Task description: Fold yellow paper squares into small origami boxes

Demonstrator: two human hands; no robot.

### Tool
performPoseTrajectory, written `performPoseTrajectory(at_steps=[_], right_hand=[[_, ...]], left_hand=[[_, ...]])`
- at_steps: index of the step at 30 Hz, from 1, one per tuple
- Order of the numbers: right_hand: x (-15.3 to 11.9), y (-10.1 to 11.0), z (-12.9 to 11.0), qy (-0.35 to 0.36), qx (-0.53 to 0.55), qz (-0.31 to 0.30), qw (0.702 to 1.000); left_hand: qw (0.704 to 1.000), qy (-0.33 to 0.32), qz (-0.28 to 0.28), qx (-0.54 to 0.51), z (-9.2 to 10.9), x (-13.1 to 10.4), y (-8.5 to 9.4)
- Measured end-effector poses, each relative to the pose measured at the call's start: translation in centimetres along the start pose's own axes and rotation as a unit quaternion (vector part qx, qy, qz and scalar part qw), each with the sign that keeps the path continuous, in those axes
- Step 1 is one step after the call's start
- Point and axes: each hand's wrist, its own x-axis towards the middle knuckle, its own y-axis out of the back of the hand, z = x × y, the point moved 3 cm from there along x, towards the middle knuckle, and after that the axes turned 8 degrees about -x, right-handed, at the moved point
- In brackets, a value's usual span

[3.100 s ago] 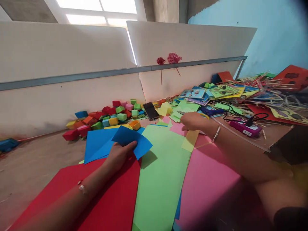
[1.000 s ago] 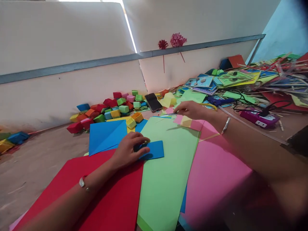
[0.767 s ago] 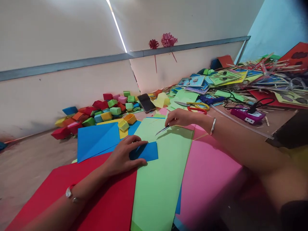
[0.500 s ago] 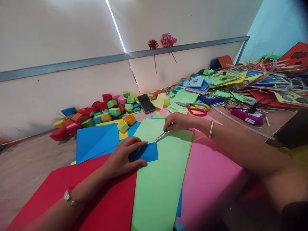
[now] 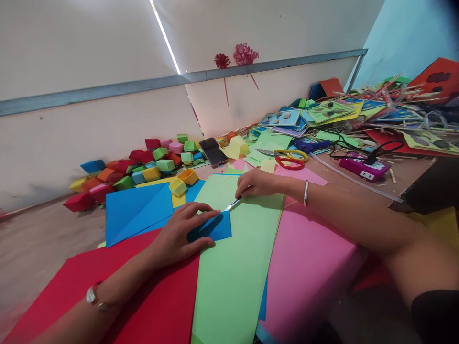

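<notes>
My left hand (image 5: 191, 229) lies with fingers and thumb spread, pressing on a small piece of blue paper (image 5: 223, 227). That piece rests on a long light green sheet (image 5: 229, 286). Closed in a pinch, my right hand (image 5: 253, 184) grips a slim knife (image 5: 234, 204) whose handle is mostly hidden by the fingers. The pointed metal blade meets the upper edge of the blue paper, close to my left index fingertip. Under my left forearm is a large red sheet (image 5: 158, 296).
Pink sheets (image 5: 304, 258) lie right, blue sheets (image 5: 139, 210) left. Folded paper boxes (image 5: 154, 162) pile up behind, beside a phone (image 5: 213, 152). Scissors (image 5: 287, 157), a blue glue gun (image 5: 311, 145) and a purple power strip (image 5: 364, 167) with cords sit back right, near stacked cards (image 5: 330, 112).
The blade has slid slightly left along the blue paper's upper edge, toward my left fingertips. The left hand keeps its place on the paper. The whole view has shifted a little.
</notes>
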Motion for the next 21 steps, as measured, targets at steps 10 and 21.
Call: performPoseTrajectory(at_steps=[10, 21], right_hand=[[0.2, -1.1, -0.8, 0.052, -0.024, 0.007, 0.998], [0.2, -0.6, 0.1, 0.056, -0.033, -0.011, 0.998]], left_hand=[[0.999, -0.045, -0.004, 0.006, -1.3, 0.0, -0.8], [0.996, -0.085, -0.011, -0.019, 0.3, 0.0, -0.6]])
